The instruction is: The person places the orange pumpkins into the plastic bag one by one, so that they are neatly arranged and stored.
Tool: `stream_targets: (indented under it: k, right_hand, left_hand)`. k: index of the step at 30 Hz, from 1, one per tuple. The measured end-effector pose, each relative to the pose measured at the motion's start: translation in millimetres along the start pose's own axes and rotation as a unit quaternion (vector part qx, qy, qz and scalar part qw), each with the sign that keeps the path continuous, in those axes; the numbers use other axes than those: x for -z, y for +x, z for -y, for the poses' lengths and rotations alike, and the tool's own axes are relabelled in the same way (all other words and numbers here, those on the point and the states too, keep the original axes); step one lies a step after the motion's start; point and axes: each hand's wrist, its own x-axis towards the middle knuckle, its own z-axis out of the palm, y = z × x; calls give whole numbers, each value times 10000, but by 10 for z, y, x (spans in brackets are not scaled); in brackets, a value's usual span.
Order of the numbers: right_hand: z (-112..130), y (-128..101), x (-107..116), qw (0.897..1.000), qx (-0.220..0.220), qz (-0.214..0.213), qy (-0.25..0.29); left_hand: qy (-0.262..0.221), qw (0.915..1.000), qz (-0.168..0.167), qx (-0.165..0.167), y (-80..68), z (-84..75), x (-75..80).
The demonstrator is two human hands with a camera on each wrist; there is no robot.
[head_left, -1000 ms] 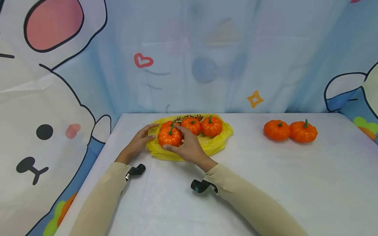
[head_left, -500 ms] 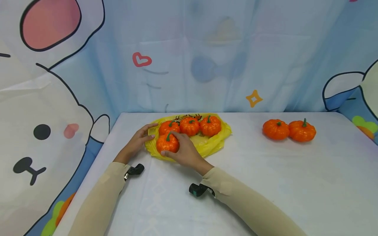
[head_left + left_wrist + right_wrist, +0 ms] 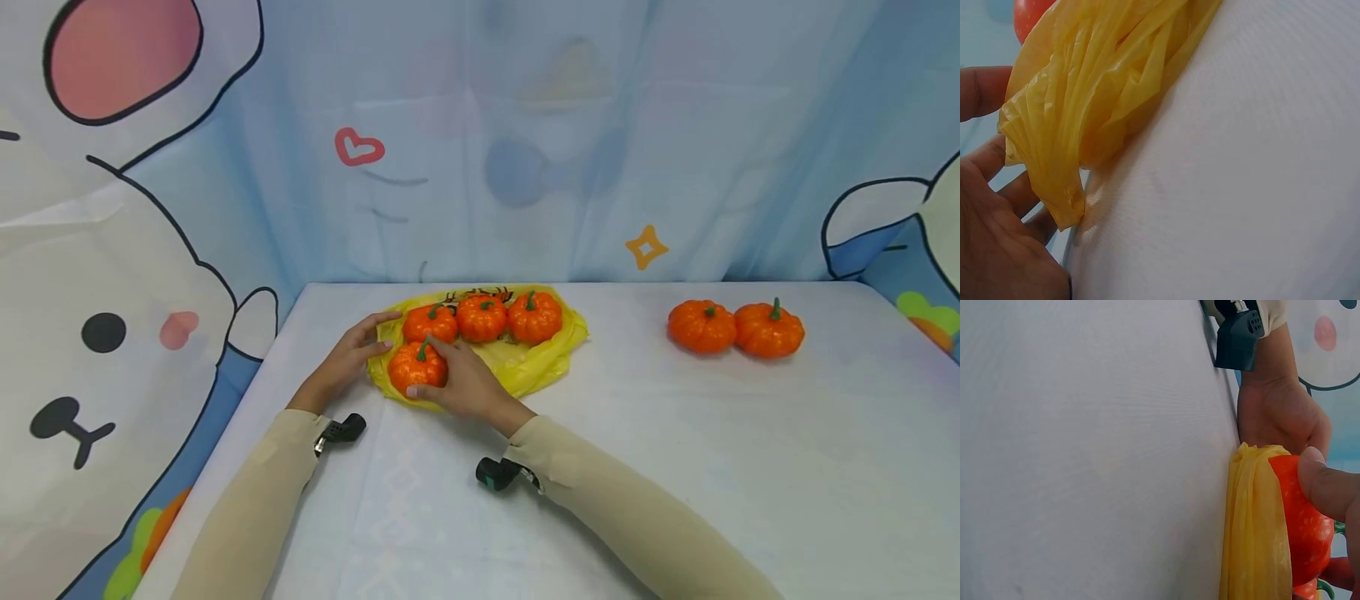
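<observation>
Nearest the camera, 2 beige sleeves are stretched forward over the white bench, each with a small black camera strapped at the wrist. The right hand is laid on the front pumpkin, its fingers curled over the top and near side so that the fruit is gripped; in the right wrist view the thumb is seen pressed against the orange skin. This pumpkin is seated at the front left edge of the yellow bag, which is spread flat on the bench. The left hand is placed just left of the bag, its fingers nearly straight, the tips touching the bag's rim; in the left wrist view the bunched plastic is seen against the relaxed fingers, not pinched. Behind the gripped pumpkin, 3 more pumpkins are lined in a row on the bag, close together. Well apart to the right, 2 pumpkins are set side by side, touching, on bare bench. At the back, a pale blue cartoon curtain is hung.
</observation>
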Motion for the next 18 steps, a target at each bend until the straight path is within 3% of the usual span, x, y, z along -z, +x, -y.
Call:
stream_targets:
  k: [12,18]
  right_hand:
    - [82,-31,19,9996,-172,164,-136]
    - [71,-140,225,9993,-121,286,-184]
  left_hand:
    - [67,10000,-68,-23,-3,16,8]
    - [121,9999,-73,-56,11,16,2]
